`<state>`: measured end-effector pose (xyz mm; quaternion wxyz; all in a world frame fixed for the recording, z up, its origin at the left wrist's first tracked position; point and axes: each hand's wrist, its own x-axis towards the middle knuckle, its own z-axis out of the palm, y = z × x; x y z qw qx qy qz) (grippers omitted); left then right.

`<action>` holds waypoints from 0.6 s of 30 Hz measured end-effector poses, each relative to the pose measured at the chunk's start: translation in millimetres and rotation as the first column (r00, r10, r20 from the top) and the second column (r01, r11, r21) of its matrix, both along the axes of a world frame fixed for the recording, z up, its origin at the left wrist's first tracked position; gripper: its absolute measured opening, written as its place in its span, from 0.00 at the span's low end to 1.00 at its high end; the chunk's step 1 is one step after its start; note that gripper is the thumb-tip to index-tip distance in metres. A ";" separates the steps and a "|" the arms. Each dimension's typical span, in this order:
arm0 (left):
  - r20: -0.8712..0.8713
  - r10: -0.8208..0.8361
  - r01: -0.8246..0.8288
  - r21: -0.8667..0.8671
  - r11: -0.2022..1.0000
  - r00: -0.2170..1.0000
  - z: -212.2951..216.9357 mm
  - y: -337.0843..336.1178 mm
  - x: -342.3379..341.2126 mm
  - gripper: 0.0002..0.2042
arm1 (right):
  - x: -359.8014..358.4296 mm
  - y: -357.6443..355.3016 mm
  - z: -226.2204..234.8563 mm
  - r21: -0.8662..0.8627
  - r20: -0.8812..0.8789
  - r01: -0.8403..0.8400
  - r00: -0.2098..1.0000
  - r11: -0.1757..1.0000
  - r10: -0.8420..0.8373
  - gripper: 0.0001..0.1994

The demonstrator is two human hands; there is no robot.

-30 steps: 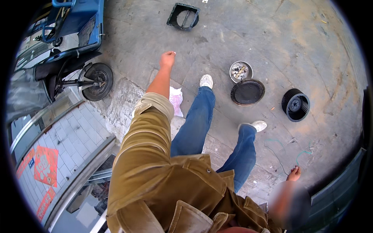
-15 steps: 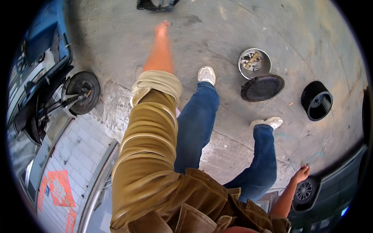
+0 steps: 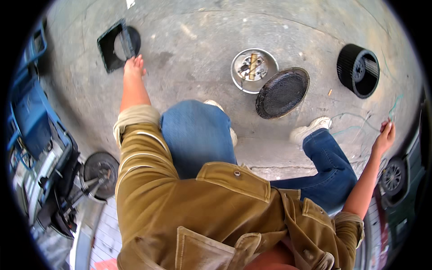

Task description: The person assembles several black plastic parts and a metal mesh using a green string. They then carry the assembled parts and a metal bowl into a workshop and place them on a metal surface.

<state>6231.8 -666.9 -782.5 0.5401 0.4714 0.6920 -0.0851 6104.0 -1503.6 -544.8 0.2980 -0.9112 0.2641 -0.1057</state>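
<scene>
Grey, scuffed concrete (image 3: pixel 189 67) spreads right across the scene, and at far left there's a blue cart (image 3: pixel 32 121) with a spoked wheel (image 3: pixel 101 174) below it. Then comes the piece getting the attention, a square black frame (image 3: pixel 108 45) on the ground at upper left: deep-walled, grimy, with a round opening and a straight bar across it. Right of centre, a round metal pan (image 3: pixel 269 60) carries dirty scraps (image 3: pixel 253 67), a black mesh disc (image 3: pixel 282 94) lies edge to edge with it, and farther right lies a finned black drum (image 3: pixel 348 67), hollow and hubbed. Now the hands! Left hand (image 3: pixel 134 67) is way out front, arm stretched, right up at the frame's near edge; its grip looks loose, fingers partly extended, but whether it has hold of the bar, I cannot tell. Out at the far right, the right hand (image 3: pixel 384 138) is held off to the side, elbow bent, its grip pinched closed on a thin green string (image 3: pixel 395 107) that trails in loops. And look at the change: half a second ago bare ground separated left hand and frame; now they overlap in view, the left knee is deeply bent, and the right hand sits higher in the picture.
</scene>
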 end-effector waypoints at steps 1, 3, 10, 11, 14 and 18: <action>0.024 0.070 -0.070 -0.016 0.997 0.997 -3.2 -2.0 2.0 0.10 | 1.0 4.0 3.7 -0.007 0.007 -0.011 1.000 1.000 0.011 0.12; 0.073 0.085 -0.085 0.004 0.996 0.994 -16.4 19.1 -1.0 0.10 | -5.0 16.1 -15.2 0.072 0.082 -0.020 0.997 0.997 0.015 0.12; 0.408 0.058 -0.205 0.328 0.922 0.911 -13.2 48.0 19.5 0.05 | -13.6 43.6 21.7 0.155 0.075 -0.032 0.997 0.987 0.021 0.12; 0.472 0.040 -0.245 0.381 0.891 0.881 -1.0 16.9 45.7 0.03 | -22.4 51.4 28.1 0.158 0.058 -0.003 0.998 0.987 -0.007 0.12; 0.471 -0.192 -0.110 0.541 0.834 0.861 71.1 -19.9 95.9 0.01 | -26.3 60.8 27.7 0.175 0.018 0.025 0.999 0.984 -0.028 0.13; 0.374 -0.544 0.298 0.544 0.785 0.751 123.3 -53.5 142.2 0.04 | -18.0 75.8 25.5 0.283 0.035 -0.056 0.998 0.957 0.048 0.12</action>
